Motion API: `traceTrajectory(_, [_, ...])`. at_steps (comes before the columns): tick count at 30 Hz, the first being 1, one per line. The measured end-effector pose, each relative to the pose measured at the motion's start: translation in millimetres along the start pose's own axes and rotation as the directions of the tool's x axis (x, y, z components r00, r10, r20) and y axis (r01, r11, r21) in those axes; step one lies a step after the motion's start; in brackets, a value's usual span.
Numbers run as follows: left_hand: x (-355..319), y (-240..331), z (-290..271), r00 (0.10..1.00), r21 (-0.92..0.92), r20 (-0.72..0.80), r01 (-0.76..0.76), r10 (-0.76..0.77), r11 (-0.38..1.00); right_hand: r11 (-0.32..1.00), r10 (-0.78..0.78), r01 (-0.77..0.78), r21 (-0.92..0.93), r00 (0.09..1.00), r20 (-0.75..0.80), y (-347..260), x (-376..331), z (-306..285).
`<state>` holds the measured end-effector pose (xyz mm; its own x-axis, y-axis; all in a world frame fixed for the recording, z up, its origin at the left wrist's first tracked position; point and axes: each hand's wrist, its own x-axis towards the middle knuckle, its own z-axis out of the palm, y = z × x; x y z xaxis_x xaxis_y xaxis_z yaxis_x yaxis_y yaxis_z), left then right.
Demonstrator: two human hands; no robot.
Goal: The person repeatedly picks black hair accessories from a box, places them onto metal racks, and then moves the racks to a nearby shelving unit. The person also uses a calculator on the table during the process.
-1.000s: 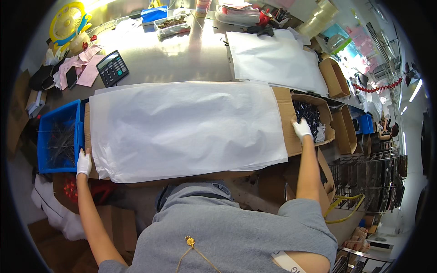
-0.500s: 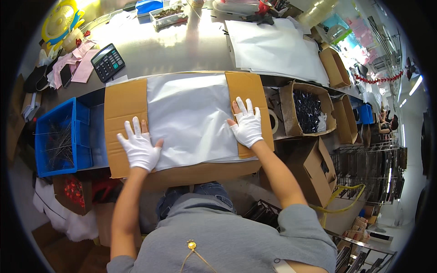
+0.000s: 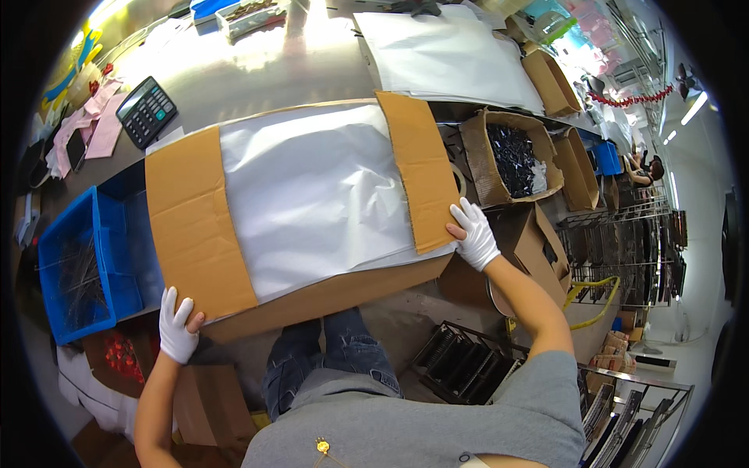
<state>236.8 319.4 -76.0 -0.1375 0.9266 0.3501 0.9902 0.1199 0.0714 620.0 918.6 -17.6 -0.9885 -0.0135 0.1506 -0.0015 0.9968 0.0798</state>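
A cardboard box (image 3: 343, 292) lies across in front of me, its two tan flaps folded in at the left (image 3: 195, 222) and right (image 3: 421, 168). Between the flaps shows a silvery white sheet (image 3: 312, 195), wrinkled and loosely flat. Both of my hands wear white gloves with some fingertips bare. My left hand (image 3: 178, 327) is at the near left corner, fingers bent against the box's edge. My right hand (image 3: 474, 236) grips the near right corner, thumb by the flap and fingers along the side. The undersides of both hands are hidden.
A blue bin (image 3: 101, 265) with thin metal rods stands left of the box. Beyond are a calculator (image 3: 147, 111) and white sheets (image 3: 445, 58). At right sit an open carton of dark pieces (image 3: 511, 156) and another cardboard box (image 3: 538, 257). A dark rack (image 3: 460, 363) stands below.
Both hands have slid off the top of the flaps, outward and toward me, to the box's near corners. The whole view has turned and shifted.
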Motion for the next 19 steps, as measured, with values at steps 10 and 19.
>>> traceTrajectory(10, [31, 8, -47, 0.836, -0.721, 0.221, 0.487, -0.501, 0.493, 0.670, 0.199, -0.462, 0.581, 0.866, 0.458, 25, 9, -33])
traceTrajectory(19, [221, 31, 8, 0.890, 0.252, 0.082, 0.417, -0.449, 0.873, 0.404, 0.618, -0.604, 0.687, 0.734, 0.281, 18, 156, -34])
